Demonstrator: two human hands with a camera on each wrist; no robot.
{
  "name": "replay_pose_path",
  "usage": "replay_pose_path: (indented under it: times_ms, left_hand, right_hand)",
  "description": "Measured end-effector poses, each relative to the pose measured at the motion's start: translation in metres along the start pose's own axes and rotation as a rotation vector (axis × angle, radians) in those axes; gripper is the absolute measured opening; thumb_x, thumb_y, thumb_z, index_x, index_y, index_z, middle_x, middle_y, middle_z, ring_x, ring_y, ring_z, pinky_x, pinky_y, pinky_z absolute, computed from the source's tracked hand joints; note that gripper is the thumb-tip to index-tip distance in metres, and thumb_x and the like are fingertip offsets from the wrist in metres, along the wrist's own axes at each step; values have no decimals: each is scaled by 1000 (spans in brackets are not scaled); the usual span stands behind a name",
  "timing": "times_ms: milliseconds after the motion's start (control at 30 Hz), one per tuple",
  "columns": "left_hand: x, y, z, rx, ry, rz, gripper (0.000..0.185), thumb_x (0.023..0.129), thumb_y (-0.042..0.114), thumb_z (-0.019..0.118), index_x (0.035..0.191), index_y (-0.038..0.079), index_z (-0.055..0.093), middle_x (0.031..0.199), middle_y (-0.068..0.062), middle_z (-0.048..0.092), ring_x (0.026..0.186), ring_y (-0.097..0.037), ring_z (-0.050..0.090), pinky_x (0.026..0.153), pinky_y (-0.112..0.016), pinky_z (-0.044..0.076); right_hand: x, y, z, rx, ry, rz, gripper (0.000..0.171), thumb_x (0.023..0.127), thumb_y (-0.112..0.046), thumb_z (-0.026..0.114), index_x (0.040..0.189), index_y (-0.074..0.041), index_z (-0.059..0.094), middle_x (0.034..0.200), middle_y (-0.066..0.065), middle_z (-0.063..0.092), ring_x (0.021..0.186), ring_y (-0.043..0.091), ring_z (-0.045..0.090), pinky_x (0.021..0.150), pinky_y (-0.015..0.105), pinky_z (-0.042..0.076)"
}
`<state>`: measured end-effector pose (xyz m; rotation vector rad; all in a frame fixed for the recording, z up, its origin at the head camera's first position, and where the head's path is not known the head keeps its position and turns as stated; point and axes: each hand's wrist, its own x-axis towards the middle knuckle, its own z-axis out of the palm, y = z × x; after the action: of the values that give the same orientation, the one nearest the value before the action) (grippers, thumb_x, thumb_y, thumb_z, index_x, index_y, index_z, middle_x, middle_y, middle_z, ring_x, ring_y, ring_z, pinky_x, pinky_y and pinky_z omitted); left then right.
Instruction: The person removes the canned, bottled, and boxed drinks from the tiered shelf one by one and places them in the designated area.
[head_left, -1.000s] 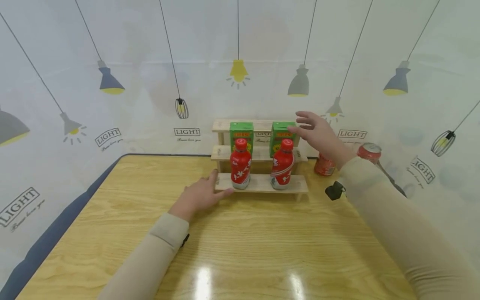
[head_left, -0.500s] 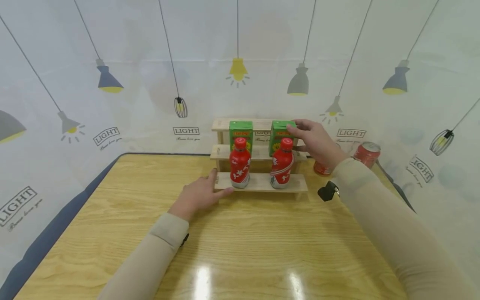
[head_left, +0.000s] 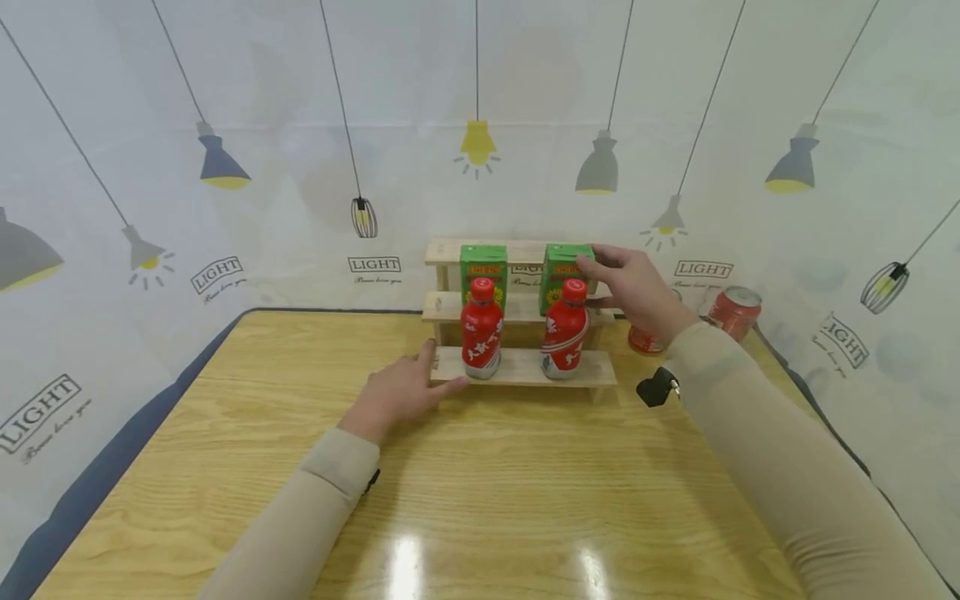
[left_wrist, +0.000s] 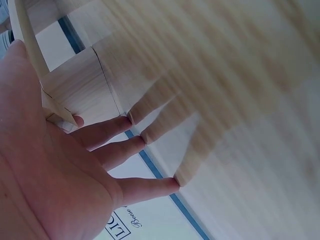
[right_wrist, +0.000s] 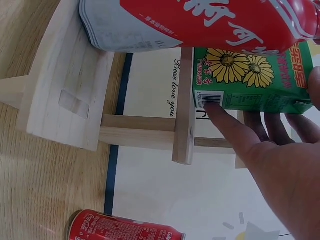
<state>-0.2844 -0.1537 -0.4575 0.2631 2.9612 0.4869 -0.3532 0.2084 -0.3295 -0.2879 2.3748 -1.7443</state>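
Observation:
In the head view, a small three-step wooden rack (head_left: 517, 364) bears two red bottles (head_left: 482, 337) (head_left: 565, 337) on its lowest step. Two green drink cartons (head_left: 483, 265) (head_left: 557, 271) stand behind them on the middle step. My right hand (head_left: 637, 287) holds the right carton by its right side, thumb at the upper front corner. In the right wrist view, a fingertip touches this carton (right_wrist: 240, 95) near its barcode, with other fingers partly hidden behind it. My left hand (head_left: 393, 392) spreads around the left end of the lowest step, straight fingertips (left_wrist: 175, 182) on the table.
Right of the rack, a red soda can (head_left: 645, 340) stands on the table (head_left: 465, 483), partly covered by my right hand. Farther right, another red can (head_left: 737, 310) shows behind my sleeve. A lamp-printed white cloth (head_left: 300, 167) hangs behind the table.
My right hand has moved left and down from above the can onto the right carton's side. The left hand keeps its place at the rack; bottles and cartons stay put.

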Motion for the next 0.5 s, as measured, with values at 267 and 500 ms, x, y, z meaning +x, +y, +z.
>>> replay_pose_path:
  times_ms: [267,500]
  left_hand:
    - [2,0,2,0,7,-2,125,82,103,30,172,16,16,156,-20,59,146,-42,55,112,-71,48]
    - [2,0,2,-5,4,-5,126,82,103,30,172,16,16,157,-21,57,147,-43,54,113,-73,46]
  right_hand:
    - [-4,1,-7,2,27,9,75,105,-50,65,167,-17,38,168,11,43,155,31,44,111,54,56]
    - [-12,5,-18,48,44,23,75,105,-47,64,168,-16,36,171,13,40,159,33,39,113,57,54]
